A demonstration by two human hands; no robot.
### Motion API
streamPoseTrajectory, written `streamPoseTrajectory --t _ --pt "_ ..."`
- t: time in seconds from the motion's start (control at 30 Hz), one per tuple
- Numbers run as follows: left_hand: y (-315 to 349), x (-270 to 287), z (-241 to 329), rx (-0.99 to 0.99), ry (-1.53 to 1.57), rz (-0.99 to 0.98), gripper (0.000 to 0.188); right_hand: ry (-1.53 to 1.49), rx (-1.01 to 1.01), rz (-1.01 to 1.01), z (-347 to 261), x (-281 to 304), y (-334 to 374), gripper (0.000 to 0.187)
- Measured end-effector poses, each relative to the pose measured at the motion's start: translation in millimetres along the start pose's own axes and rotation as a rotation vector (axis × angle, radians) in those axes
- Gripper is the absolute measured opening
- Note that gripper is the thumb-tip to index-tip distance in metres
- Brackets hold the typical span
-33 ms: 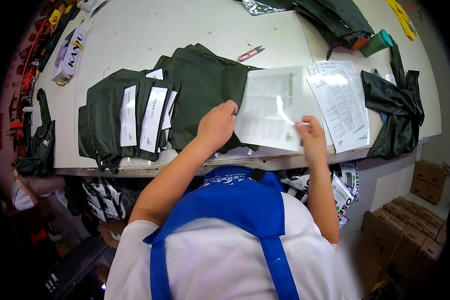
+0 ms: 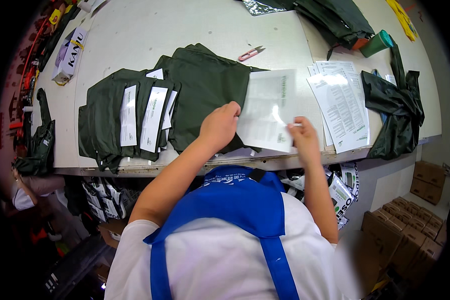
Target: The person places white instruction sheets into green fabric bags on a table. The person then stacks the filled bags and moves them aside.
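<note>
Between my two hands a white printed sheet (image 2: 266,112) stands partly lifted, a bright glare on its surface. My left hand (image 2: 221,125) is closed at the sheet's left edge, where it meets a dark green folded garment (image 2: 205,82). At the lower right corner, my right hand (image 2: 305,139) pinches the sheet between thumb and fingers. Left of the garment lies a row of overlapping dark green folded garments (image 2: 102,107). Folded white leaflets (image 2: 153,120) rest on top of them.
Loose printed sheets (image 2: 341,107) lie fanned out to the right, beside a crumpled dark green garment (image 2: 392,110). Small pink-handled thread snips (image 2: 251,53) lie beyond the sheet. A green cup (image 2: 376,44) is at the far right. Cardboard boxes (image 2: 410,230) stand below the table.
My right hand has moved left, bringing the sheet's right edge closer to my left hand. My left hand has shifted only slightly.
</note>
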State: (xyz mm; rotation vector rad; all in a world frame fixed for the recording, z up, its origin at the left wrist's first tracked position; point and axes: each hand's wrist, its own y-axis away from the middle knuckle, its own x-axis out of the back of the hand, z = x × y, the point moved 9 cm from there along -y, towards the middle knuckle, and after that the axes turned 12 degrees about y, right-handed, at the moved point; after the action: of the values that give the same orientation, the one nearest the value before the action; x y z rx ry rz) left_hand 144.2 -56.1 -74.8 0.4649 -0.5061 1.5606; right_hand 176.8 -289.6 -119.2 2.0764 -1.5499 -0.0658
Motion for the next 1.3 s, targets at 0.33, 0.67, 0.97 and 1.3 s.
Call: streamPoseTrajectory --t 0.33,0.67,0.97,1.3 --pt "24 32 65 -0.291 0.081 0.06 0.017 -0.22 0.006 -0.232 6 -73 6 0.022" --pt "111 228 -43 0.112 -0.574 0.603 0.032 0.247 0.383 0.113 -52 -53 -45 0.051" --pt "47 63 -78 0.172 -0.392 0.184 0.056 0.764 -0.864 1.079 110 223 26 0.086" --pt "29 76 -116 0.135 -0.516 0.104 0.032 0.248 -0.248 1.101 189 295 6 0.026"
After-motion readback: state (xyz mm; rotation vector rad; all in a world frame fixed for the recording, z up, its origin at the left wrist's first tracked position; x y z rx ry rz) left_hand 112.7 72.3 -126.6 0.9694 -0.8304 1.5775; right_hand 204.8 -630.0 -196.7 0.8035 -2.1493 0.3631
